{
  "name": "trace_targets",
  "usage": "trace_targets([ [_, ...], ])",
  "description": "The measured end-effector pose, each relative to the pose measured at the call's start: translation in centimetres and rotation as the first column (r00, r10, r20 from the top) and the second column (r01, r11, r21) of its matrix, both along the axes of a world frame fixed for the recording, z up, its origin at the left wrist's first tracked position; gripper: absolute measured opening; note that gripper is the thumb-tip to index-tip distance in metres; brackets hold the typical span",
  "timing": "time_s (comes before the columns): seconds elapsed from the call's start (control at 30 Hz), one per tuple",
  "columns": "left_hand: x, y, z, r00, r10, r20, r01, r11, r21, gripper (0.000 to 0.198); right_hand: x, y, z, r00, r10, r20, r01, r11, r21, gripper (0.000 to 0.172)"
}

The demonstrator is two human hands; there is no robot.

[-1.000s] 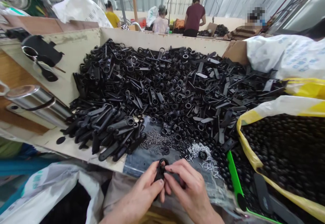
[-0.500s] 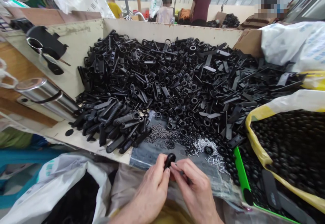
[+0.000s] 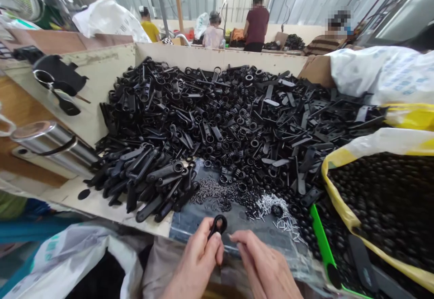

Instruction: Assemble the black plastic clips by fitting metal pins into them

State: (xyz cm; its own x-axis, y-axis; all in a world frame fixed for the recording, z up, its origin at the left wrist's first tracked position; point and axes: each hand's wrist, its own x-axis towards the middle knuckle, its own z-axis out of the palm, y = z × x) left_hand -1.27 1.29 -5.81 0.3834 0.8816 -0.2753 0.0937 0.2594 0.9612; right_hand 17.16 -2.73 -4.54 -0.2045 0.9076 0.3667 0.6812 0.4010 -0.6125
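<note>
- my left hand [image 3: 198, 256] pinches a black plastic loop part [image 3: 217, 225], ring end up, long axis leaning up and right
- my right hand [image 3: 262, 260] is apart from it, just beside, fingers loose
- the part sits above a dark plastic sheet [image 3: 200, 226] strewn with metal pins [image 3: 271, 206]
- a heap of black plastic parts [image 3: 217, 123] fills the bin beyond
- a yellow sack [image 3: 339, 204] of black beads lies right
- a co-worker in a maroon shirt [image 3: 257, 24] stands far off, back turned
</note>
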Motion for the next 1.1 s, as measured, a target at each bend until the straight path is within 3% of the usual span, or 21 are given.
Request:
trace_targets([
  [0.2, 0.1, -0.3, 0.0, 1.000, -0.027, 0.012, 0.028, 0.997, -0.067, 0.049, -0.5, 0.2, -1.9, 0.988, -0.011, 0.155, 0.007, 1.000, 0.027, 0.037],
  [0.4, 0.4, -0.3, 0.2, 0.999, 0.030, 0.036, -0.025, 0.992, -0.123, 0.049, 0.1, 0.7, -0.2, 0.968, 0.058, 0.242, -0.048, 0.998, -0.045, 0.038],
  [0.63, 0.3, -0.2, 0.6, 1.000, 0.010, 0.006, -0.009, 0.994, -0.112, 0.049, 0.1, 1.1, 0.0, 0.989, 0.090, 0.117, -0.080, 0.993, -0.087, 0.032],
  [0.77, 0.3, -0.2, 0.0, 1.000, 0.002, 0.030, 0.002, 0.991, -0.135, 0.047, 0.2, 1.3, 0.3, 0.985, 0.125, 0.118, -0.102, 0.978, -0.184, 0.031],
  [0.93, 0.4, -0.6, -0.8, 0.995, 0.084, 0.061, -0.073, 0.985, -0.157, 0.047, 0.3, 1.7, 0.9, 0.962, 0.141, 0.235, -0.079, 0.964, -0.252, 0.030],
  [1.0, 0.5, -0.6, -1.1, 0.992, 0.104, 0.066, -0.091, 0.980, -0.178, 0.045, 0.0, 1.7, 0.7, 0.939, 0.130, 0.317, -0.056, 0.971, -0.231, 0.033],
  [1.1, 0.5, -0.6, -1.7, 0.989, 0.148, 0.028, -0.140, 0.971, -0.195, 0.042, -1.0, 1.3, 0.0, 0.896, 0.034, 0.442, 0.010, 0.995, -0.096, 0.037],
])
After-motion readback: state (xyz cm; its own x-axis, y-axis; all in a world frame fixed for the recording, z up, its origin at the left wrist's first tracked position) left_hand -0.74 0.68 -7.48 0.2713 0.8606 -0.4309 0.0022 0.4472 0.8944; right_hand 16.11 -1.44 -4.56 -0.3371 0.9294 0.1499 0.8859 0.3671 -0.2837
